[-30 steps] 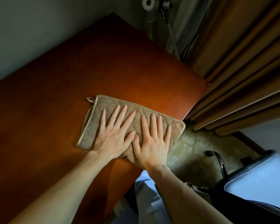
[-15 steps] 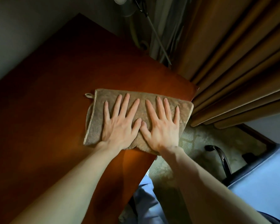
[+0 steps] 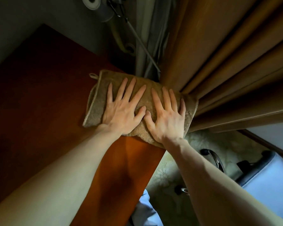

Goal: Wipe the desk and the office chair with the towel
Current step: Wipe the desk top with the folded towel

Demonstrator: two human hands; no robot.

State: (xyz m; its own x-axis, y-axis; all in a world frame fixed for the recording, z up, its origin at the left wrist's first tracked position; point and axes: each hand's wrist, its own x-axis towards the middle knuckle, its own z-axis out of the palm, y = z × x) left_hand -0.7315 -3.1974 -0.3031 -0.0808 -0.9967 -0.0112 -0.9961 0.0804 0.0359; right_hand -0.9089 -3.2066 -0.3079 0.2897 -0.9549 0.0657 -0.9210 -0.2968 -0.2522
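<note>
A folded tan towel [image 3: 98,101] with a small hanging loop lies at the far right corner of the reddish-brown desk [image 3: 39,103]. My left hand [image 3: 122,111] and my right hand [image 3: 167,118] press flat on it side by side, fingers straight and spread. The towel's right edge hangs slightly over the desk's side edge and touches the curtain. The office chair [image 3: 266,180], pale blue with a dark rim and a chromed armrest, stands at the lower right on the floor.
Brown curtains [image 3: 227,62] hang close against the desk's right corner. A grey lamp head and arm [image 3: 103,12] with a thin rod stand behind the desk by the wall. Patterned floor [image 3: 170,185] shows between desk and chair.
Both hands have pushed the towel away from me across the desk, from its near right part to the far right corner against the curtain.
</note>
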